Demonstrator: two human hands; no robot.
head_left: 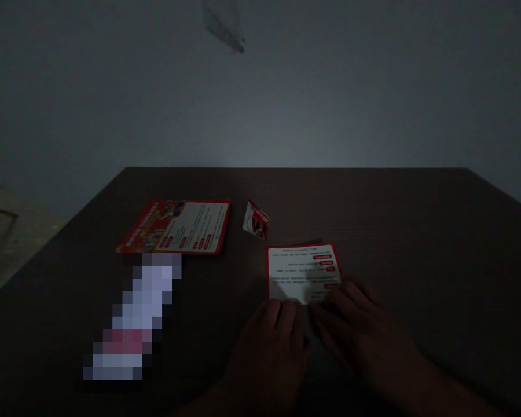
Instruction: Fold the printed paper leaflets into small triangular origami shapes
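A white printed sheet of paper (pixel 301 269) with a red border lies on the dark table in front of me. My left hand (pixel 271 339) has its fingers curled down on the near edge of this sheet. At the near right corner, my right hand (pixel 360 321) rests on the paper with its fingers bent and close together. Both hands cover the sheet's near side, so the thumbs and that edge are mostly hidden. Just beyond the sheet sits a small red and white piece (pixel 257 221) of printed paper, standing slightly tilted.
A larger red and white printed sheet (pixel 195 229) lies farther left on the table (pixel 399 214). Nearer to me on that side is a bright, long, pixelated item (pixel 139 318). Behind the table rises a pale wall (pixel 351 87). The scene is dim.
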